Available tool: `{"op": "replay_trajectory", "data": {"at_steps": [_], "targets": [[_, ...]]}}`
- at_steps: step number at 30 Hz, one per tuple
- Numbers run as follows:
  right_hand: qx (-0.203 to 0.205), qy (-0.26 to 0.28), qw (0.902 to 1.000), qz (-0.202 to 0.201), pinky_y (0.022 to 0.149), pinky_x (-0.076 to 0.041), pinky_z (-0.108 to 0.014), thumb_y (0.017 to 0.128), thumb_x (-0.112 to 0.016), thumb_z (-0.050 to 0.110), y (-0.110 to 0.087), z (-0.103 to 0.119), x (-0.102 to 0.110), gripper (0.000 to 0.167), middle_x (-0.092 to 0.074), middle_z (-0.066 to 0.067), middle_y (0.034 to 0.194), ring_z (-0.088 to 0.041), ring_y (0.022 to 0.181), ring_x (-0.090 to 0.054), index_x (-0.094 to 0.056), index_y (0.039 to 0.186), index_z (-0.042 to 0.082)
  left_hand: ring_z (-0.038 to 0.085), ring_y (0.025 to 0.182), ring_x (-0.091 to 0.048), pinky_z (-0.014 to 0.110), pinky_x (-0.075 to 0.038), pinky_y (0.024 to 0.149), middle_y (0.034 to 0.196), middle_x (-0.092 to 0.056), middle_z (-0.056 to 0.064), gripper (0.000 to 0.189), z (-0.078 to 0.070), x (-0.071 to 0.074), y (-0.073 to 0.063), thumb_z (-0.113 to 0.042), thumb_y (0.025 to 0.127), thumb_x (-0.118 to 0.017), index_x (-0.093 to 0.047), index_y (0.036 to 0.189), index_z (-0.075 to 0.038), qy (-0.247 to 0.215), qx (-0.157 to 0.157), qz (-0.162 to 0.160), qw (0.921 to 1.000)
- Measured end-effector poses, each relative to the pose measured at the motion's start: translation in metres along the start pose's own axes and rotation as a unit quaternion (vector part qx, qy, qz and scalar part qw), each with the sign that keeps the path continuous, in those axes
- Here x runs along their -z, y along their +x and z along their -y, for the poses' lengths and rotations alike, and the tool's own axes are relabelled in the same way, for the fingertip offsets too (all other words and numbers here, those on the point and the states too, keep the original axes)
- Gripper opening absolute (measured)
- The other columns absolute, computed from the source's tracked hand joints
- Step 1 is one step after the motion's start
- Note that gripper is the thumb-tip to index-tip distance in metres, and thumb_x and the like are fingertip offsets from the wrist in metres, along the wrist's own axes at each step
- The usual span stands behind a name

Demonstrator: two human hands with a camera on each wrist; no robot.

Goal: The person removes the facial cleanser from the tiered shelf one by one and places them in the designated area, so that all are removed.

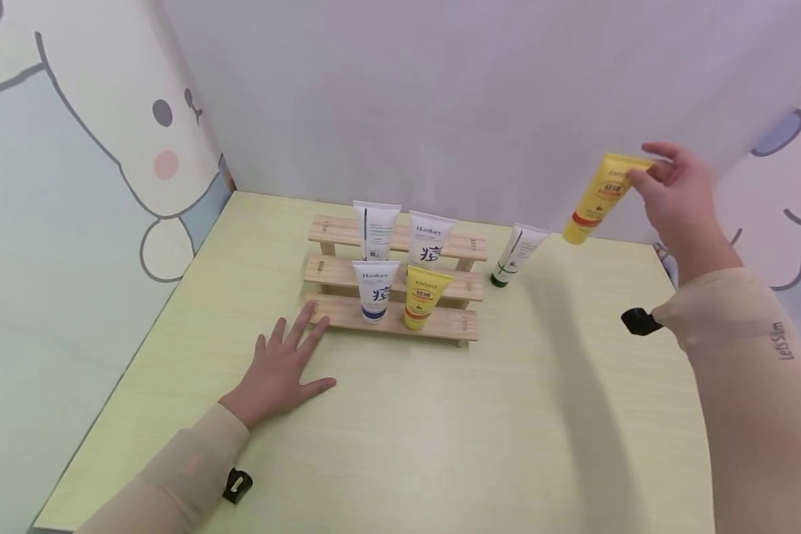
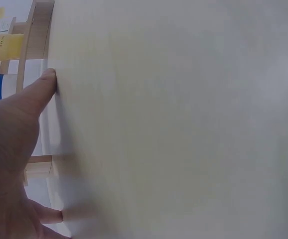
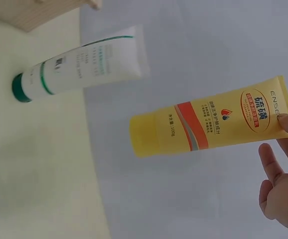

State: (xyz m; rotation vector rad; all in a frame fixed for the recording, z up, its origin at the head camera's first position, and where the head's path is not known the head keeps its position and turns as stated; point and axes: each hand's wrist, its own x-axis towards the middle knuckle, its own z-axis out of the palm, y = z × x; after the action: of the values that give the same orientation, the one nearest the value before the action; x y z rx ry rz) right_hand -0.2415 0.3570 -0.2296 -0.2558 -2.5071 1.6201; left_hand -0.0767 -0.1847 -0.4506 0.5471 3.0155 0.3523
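The right hand (image 1: 681, 185) pinches the flat end of a yellow tube (image 1: 601, 199) between thumb and fingers, holding it in the air at the far right of the scene, its yellow cap pointing down and to the left. The tube carries a red band near the cap and touches nothing but the hand. To its left, a white tube with a green cap (image 1: 517, 256) stands cap down on the pale table (image 1: 507, 430), just right of a three-step wooden rack (image 1: 320, 271). The left hand (image 1: 277, 378) lies with fingers spread wide, gripping nothing, its fingertips at the left end of the rack's near, lowest step; whether they press on the wood, I cannot tell. On that step stand a white tube with a blue cap (image 1: 376, 285) and, to its right, a second yellow tube (image 1: 425, 293). Farther back are a green-lettered white tube (image 1: 377, 228) on the left and a blue-lettered white tube (image 1: 430, 236) on the right, their lower ends hidden by the near pair. A plain wall (image 1: 440, 96) rises beyond the table's far edge.
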Motion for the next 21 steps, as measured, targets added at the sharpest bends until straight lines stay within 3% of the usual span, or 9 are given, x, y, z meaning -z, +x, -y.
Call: {"op": "replay_trajectory", "data": {"at_steps": [4,7,13,21], "targets": [[0.013,-0.050,0.9986,0.013,0.090,-0.043,-0.008,0.107,-0.057,0.023,0.000,-0.036,-0.012,0.053,-0.068,0.030,0.110,0.005,0.113,-0.059,-0.042,0.158,0.020,0.067,0.145,-0.032,0.086,-0.033,0.103,0.177,-0.004,0.013,0.101,0.000,-0.001,0.000,-0.061,0.091,-0.072,-0.023,0.168,-0.017,-0.001,0.001,0.000,1.0000],[0.030,-0.056,0.9979,0.015,0.081,-0.044,-0.010,0.107,-0.057,0.021,-0.003,-0.060,-0.021,0.049,-0.063,0.037,0.096,0.009,0.100,-0.059,-0.046,0.154,0.017,0.067,0.145,-0.032,0.086,-0.033,0.104,0.177,-0.003,0.013,0.101,0.000,-0.002,-0.001,-0.062,0.092,-0.071,-0.023,0.168,-0.018,0.000,0.002,0.002,1.0000],[0.047,-0.017,0.9987,0.011,0.075,-0.043,-0.010,0.106,-0.058,0.015,-0.007,-0.092,-0.036,0.031,-0.063,0.033,0.094,0.008,0.090,-0.058,-0.055,0.133,0.031,0.066,0.145,-0.032,0.086,-0.033,0.104,0.177,-0.004,0.013,0.101,0.000,-0.002,0.000,-0.062,0.091,-0.072,-0.024,0.168,-0.017,0.001,0.004,0.001,1.0000],[0.047,0.023,0.9985,0.012,0.068,-0.043,-0.010,0.104,-0.057,0.007,-0.009,-0.115,-0.050,0.031,-0.065,0.027,0.096,0.003,0.087,-0.055,-0.057,0.116,0.036,0.066,0.145,-0.032,0.085,-0.033,0.104,0.177,-0.004,0.013,0.101,-0.001,-0.002,0.000,-0.062,0.091,-0.072,-0.025,0.168,-0.017,0.007,0.007,0.005,0.9999]]}}
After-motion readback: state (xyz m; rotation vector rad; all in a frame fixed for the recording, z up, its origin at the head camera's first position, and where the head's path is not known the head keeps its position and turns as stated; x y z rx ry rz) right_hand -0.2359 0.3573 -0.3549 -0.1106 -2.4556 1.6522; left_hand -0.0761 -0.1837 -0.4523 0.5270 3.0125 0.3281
